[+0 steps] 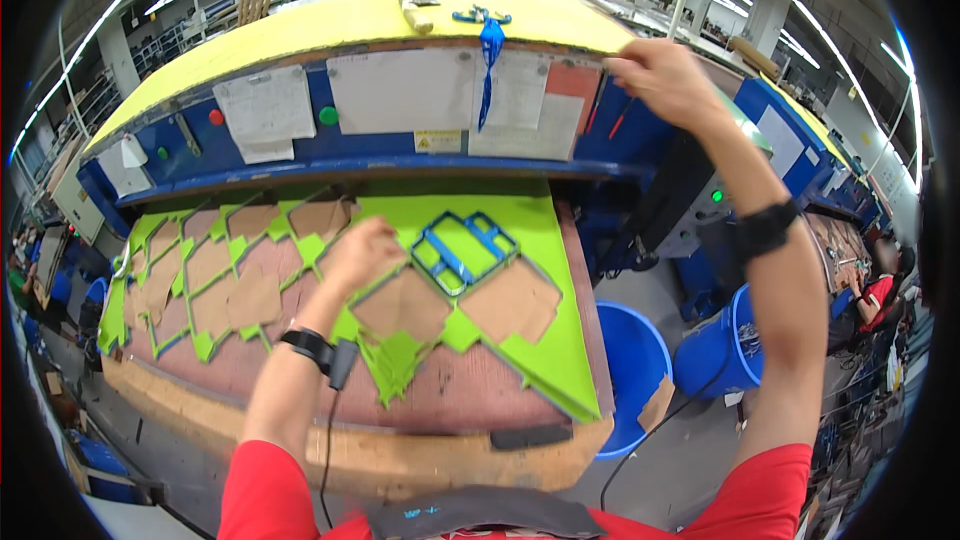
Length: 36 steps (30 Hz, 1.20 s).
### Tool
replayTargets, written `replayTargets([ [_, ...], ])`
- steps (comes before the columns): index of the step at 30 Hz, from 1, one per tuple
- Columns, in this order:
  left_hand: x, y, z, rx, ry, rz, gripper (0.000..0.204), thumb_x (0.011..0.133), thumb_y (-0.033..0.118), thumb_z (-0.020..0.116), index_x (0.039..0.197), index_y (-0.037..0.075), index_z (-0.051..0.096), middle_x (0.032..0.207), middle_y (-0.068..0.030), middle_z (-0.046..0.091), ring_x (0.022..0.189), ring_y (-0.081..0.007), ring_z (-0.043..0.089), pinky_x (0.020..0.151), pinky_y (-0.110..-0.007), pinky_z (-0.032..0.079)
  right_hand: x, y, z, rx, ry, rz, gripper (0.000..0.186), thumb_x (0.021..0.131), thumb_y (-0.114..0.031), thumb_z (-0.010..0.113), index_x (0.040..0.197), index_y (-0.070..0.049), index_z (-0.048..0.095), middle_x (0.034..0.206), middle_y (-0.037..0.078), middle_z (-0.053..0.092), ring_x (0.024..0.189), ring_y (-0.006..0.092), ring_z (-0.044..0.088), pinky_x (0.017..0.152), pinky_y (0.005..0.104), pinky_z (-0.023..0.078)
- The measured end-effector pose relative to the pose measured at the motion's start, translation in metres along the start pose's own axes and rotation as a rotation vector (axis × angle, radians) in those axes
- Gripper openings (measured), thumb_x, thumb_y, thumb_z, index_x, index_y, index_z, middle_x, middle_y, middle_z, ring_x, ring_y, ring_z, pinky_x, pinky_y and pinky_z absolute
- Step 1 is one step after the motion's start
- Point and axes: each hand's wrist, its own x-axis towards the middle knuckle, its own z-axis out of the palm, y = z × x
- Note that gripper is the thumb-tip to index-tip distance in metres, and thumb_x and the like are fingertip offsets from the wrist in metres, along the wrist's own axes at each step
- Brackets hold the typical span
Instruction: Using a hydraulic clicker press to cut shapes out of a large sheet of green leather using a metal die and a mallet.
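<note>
A blue frame-shaped cutting die [463, 252] lies on a bright green sheet [555, 315] with several cut-out openings. My left hand [365, 255] is over the sheet, just left of the die and apart from it; its fingers look bent but are smeared by motion. Raised at the far right, my right hand [655, 78] has its fingers curled together by the corner of the machine's yellow top [560, 20]. What those fingers hold, if anything, is too small to make out. Thin red-and-black sticks [617, 120] hang just below them.
The blue press beam [390, 160] spans the far side of the bed [300, 380]. A hammer-like tool [416, 16] and a blue ribbon [490, 60] are on its top. Blue bins [635, 355] stand at the right. Another person [875, 290] works farther right.
</note>
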Motion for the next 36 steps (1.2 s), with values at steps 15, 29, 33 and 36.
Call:
replayTargets([
  [15, 0.018, -0.044, 0.076, -0.155, -0.121, 0.314, 0.033, 0.083, 0.028, 0.080, 0.087, 0.002, 0.060, 0.146, -0.0231, 0.050, 0.124, -0.0422, 0.055, 0.099, -0.045, 0.049, 0.208, -0.088, 0.235, -0.057, 0.384, -0.322, 0.056, 0.099, -0.053, 0.052, 0.124, -0.004, 0.067, 0.101, 0.022, 0.073, 0.096, 0.0411, 0.069, 0.088, 0.0477, 0.053],
  [29, 0.011, -0.046, 0.074, -0.102, -0.142, 0.368, 0.036, 0.076, 0.018, 0.085, 0.079, 0.001, 0.054, 0.148, -0.0281, 0.047, 0.123, -0.0447, 0.056, 0.096, -0.044, 0.049, 0.123, -0.151, 0.178, 0.943, -0.350, 0.460, 0.016, 0.083, -0.007, 0.069, 0.080, 0.008, 0.065, 0.065, 0.012, 0.062, 0.056, 0.0201, 0.066, 0.046, 0.0360, 0.049],
  [33, 0.012, -0.050, 0.076, -0.029, -0.203, 0.413, 0.040, 0.072, 0.012, 0.085, 0.089, 0.002, 0.049, 0.152, -0.0299, 0.042, 0.130, -0.0471, 0.051, 0.100, -0.045, 0.047, 0.104, -0.135, 0.210, 1.048, -0.250, 0.395, 0.018, 0.079, -0.005, 0.072, 0.084, 0.007, 0.060, 0.064, 0.010, 0.057, 0.050, 0.0169, 0.058, 0.042, 0.0334, 0.045],
  [36, 0.016, -0.054, 0.085, -0.079, -0.255, 0.361, 0.048, 0.069, 0.010, 0.087, 0.092, 0.001, 0.046, 0.154, -0.0314, 0.039, 0.118, -0.0465, 0.053, 0.096, -0.046, 0.045, 0.011, -0.101, 0.210, 0.983, -0.139, 0.159, 0.027, 0.081, -0.009, 0.073, 0.095, 0.006, 0.056, 0.070, 0.009, 0.058, 0.053, 0.0164, 0.061, 0.044, 0.0349, 0.047],
])
